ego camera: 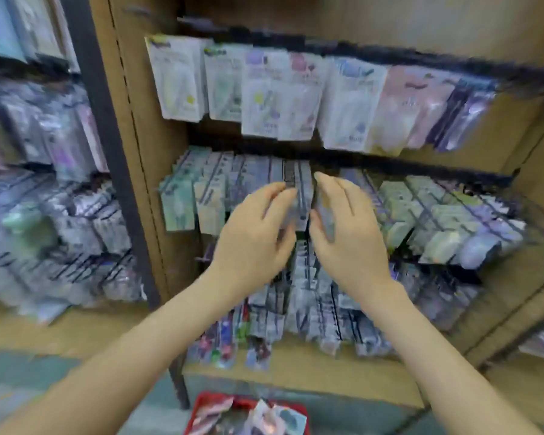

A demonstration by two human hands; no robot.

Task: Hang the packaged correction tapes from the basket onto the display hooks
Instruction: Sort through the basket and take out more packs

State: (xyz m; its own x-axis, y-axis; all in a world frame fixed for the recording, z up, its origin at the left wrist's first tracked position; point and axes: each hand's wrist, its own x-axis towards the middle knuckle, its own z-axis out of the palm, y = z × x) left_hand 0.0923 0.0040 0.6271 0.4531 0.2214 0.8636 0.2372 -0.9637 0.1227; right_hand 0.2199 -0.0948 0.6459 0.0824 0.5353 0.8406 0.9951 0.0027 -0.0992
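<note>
Both my hands are raised at the middle row of display hooks (299,171). My left hand (255,233) has its fingers curled round the left side of a grey-blue hanging pack (303,199). My right hand (346,227) pinches a packaged correction tape (322,215) between thumb and fingers, just right of that pack. The frame is blurred, so the pack's hang hole and the hook tip cannot be made out. Low in the frame, the red basket (211,400) sits on the floor with several more packages (274,419) inside.
The wooden display case holds rows of hanging packs: pale ones on top (264,92), green and lilac ones at right (437,215), more below (311,309). A dark post (113,171) divides it from another packed rack at left (44,199).
</note>
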